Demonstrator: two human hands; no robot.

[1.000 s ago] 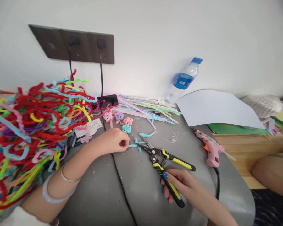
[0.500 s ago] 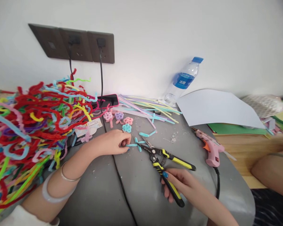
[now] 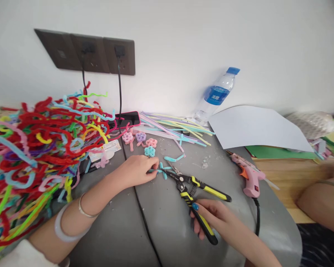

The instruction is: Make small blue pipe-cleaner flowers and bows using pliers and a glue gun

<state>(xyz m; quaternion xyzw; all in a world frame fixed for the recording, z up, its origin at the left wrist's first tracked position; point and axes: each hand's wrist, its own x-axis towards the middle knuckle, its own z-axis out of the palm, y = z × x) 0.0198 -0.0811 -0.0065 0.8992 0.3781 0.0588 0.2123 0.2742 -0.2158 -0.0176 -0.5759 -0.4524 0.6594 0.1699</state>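
Note:
My left hand (image 3: 140, 170) pinches the left end of a light-blue pipe cleaner piece (image 3: 164, 171), which has a short cross shape. Part of that piece is hidden by my fingers. At its right, the spread jaws of the black-and-yellow wire cutters (image 3: 180, 178) reach the piece; I cannot tell whether they touch it. The fingers of my right hand (image 3: 208, 217) are wrapped around the lower handle only. Just behind the jaws lies a bent light-blue pipe cleaner (image 3: 171, 159). A small turquoise pipe cleaner flower (image 3: 149, 151) sits beyond my left fingers.
Tangled coloured pipe cleaners (image 3: 58, 144) heap up at left. A black cable (image 3: 141, 211) crosses the grey table (image 3: 114, 230). Behind are a phone (image 3: 130, 118), straight pipe cleaners (image 3: 167, 124) and a leaning bottle (image 3: 217, 94). To the right lie a pink glue gun (image 3: 250, 176) and white paper (image 3: 258, 128).
My left hand has shifted slightly right, so its fingertips are closer to the crossing of the light-blue piece. The right hand and the wire cutters have stayed put.

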